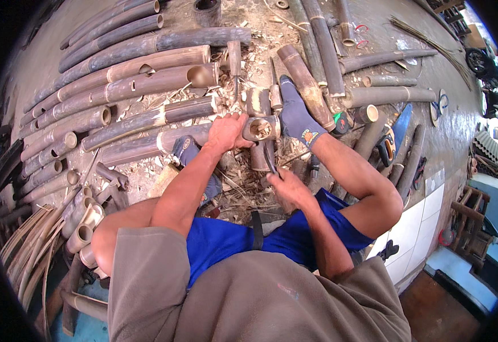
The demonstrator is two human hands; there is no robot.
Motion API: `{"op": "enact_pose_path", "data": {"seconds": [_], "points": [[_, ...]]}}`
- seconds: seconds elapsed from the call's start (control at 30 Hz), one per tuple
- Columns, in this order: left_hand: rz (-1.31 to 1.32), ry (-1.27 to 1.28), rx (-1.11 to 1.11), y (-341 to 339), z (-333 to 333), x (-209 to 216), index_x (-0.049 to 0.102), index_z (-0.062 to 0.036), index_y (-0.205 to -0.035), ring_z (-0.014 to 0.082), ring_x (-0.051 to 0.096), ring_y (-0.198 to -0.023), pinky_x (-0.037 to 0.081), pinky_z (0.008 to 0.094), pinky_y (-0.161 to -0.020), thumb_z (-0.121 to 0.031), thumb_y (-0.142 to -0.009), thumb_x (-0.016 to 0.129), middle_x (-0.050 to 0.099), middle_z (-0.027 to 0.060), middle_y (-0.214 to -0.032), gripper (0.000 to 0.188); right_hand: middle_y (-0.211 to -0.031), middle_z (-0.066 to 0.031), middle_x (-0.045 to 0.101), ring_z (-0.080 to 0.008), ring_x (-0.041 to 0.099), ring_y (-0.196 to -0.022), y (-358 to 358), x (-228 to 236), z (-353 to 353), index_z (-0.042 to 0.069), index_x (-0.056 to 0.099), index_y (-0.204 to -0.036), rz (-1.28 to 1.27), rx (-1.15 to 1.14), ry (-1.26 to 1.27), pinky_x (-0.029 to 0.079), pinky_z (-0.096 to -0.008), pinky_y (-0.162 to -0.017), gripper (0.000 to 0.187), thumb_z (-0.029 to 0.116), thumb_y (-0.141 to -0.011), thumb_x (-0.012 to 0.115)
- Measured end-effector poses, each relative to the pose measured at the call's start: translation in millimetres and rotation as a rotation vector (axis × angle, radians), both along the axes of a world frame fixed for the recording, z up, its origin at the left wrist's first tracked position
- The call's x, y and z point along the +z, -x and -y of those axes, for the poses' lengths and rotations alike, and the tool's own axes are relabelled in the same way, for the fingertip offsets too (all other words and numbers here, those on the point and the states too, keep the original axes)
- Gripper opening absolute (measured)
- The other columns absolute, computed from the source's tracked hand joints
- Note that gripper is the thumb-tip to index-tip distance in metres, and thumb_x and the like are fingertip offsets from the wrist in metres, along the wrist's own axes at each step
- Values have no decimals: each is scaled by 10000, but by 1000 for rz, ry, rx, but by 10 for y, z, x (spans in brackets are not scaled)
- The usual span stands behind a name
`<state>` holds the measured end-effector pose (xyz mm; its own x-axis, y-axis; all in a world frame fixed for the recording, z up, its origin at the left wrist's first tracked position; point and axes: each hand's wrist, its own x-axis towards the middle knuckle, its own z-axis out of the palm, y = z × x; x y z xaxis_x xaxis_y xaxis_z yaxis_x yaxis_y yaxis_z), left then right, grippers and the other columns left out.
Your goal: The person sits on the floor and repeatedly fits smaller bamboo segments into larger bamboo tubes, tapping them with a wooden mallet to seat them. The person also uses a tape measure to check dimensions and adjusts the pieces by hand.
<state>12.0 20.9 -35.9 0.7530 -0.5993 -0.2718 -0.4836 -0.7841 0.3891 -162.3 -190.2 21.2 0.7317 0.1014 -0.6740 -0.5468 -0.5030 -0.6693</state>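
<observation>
Left hand [226, 132] grips a short hollow bamboo section [260, 129], its mouth empty, just past centre at 12 o'clock. Right hand [290, 188] closes around a dark blade [270, 159] at 6 o'clock of it.

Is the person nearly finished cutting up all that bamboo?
Probably not. Done: a few short cut tubes lie by the left knee, and chips litter the floor. In hand: the left hand steadies a short bamboo piece, braced by a socked foot, while the right hand holds a dark blade to it. Left: many long uncut poles are piled up.
</observation>
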Motion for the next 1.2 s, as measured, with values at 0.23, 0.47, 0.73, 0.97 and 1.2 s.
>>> {"op": "enact_pose_path", "data": {"seconds": [0.23, 0.47, 0.73, 0.97, 1.2], "points": [[-83, -16, 16, -28, 66, 154, 561, -106, -1358, 369, 687, -1105, 561, 488, -905, -609, -653, 891, 693, 163, -1145, 927, -1131, -361, 687, -505, 693, -1025, 354, 147, -153, -92, 429, -1457, 75, 231, 384, 548, -560, -898, 723, 316, -905, 655], [-19, 28, 7, -15, 77, 174, 565, -100, -1341, 372, 661, -1154, 559, 484, -917, -595, -673, 889, 676, 162, -1193, 893, -1231, -254, 652, -449, 697, -1057, 387, -494, -287, 5, 463, -1482, 154, 496, 586, 582, -532, -897, 738, 308, -866, 733], [17, 17, 33, 62, -45, 9, 583, -94, -1276, 325, 655, -1157, 531, 479, -932, -585, -652, 892, 673, 125, -1161, 852, -1210, -193, 644, -430, 646, -1153, -1254, -77, -88, 41, 672, -993, 588, 181, 692, 576, -523, -824, 207, 233, -917, 691], [41, 27, 27, 60, 31, 103, 587, -98, -1303, 320, 654, -1135, 521, 473, -948, -573, -657, 891, 673, 117, -1146, 858, -1539, -182, 462, -441, 342, -1462, -2201, -567, 241, 72, 725, -1281, 453, 744, 1191, 217, -721, -1169, 390, 272, -992, 556], [-2, -22, 26, 77, -36, 79, 565, -138, -1383, 306, 630, -1197, 520, 457, -978, -624, -674, 862, 656, 108, -1200, 910, -1617, -144, 385, -470, 246, -1509, -2195, -833, 334, 43, 801, -1129, 487, 537, 1016, 139, -779, -1169, 559, 513, -852, 678]]}}
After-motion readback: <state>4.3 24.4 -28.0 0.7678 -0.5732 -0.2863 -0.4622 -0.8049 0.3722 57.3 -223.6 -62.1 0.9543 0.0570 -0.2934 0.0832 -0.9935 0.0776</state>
